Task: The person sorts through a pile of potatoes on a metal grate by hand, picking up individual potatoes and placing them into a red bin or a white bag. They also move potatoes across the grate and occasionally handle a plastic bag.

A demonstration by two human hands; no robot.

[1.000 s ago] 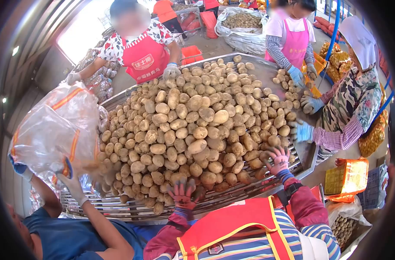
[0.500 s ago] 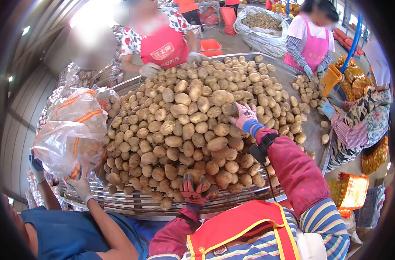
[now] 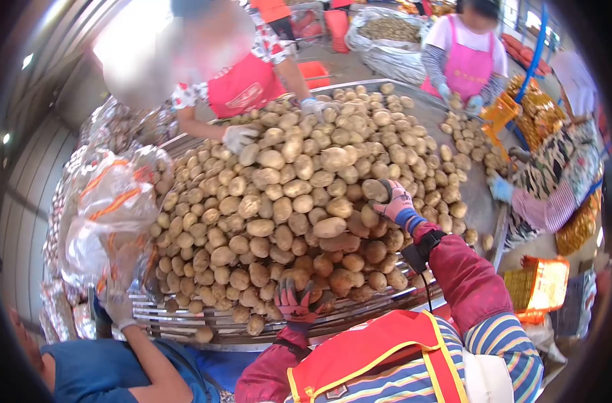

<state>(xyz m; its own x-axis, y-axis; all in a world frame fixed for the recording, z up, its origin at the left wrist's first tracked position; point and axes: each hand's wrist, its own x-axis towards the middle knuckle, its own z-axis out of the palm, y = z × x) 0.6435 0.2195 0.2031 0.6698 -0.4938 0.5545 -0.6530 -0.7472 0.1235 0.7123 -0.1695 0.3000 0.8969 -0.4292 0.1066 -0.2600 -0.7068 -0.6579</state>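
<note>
Left hand (image 3: 296,303): gloved, fingers apart, set against the near edge of the heap, perhaps as a support.
Right hand (image 3: 397,203): curled at one potato (image 3: 375,191); whether it is gripped cannot be told.
Table (image 3: 161,314): metal-slatted, perhaps so that soil is let through.
Potatoes (image 3: 269,201): heaped mid-table; rounded, dusty, brown.
Bag (image 3: 118,201): crinkled clear plastic, orange-striped, beside the heap.
Far sack (image 3: 390,64): white, potato-filled, wide-mouthed.

Matt, rough-skinned potatoes (image 3: 295,206), smooth metal table (image 3: 479,189), glossy crinkled plastic bag (image 3: 108,218)
</note>
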